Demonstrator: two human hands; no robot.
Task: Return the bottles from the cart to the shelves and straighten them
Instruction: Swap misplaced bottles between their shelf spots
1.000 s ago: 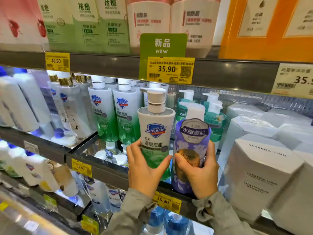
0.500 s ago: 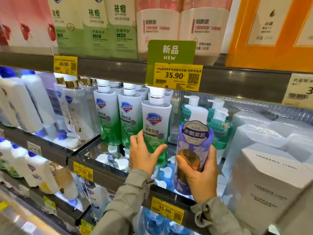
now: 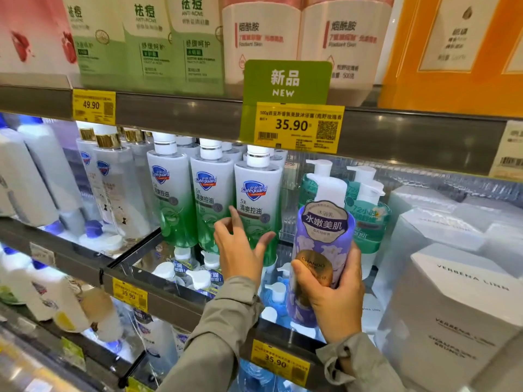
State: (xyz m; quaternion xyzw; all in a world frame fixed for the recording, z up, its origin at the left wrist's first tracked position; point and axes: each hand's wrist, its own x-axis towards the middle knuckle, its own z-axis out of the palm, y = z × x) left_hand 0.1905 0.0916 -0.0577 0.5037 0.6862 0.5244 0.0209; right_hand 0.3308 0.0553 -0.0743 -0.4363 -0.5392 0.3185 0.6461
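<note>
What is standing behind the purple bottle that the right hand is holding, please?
Teal pump bottles with white pump heads stand behind the purple bottle. It and the right hand cover the nearest one's lower part; their count cannot be told.

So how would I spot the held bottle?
Find the green NEW sign on the shelf edge. Below, the right hand grips a purple pump bottle. Unlike the green Safeguard bottles beside it, it has white flowers and a gold emblem.

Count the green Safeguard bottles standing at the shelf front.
3: the left bottle, the middle bottle, the right bottle by the left hand. Behind them, caps suggest more, mostly hidden.
</note>
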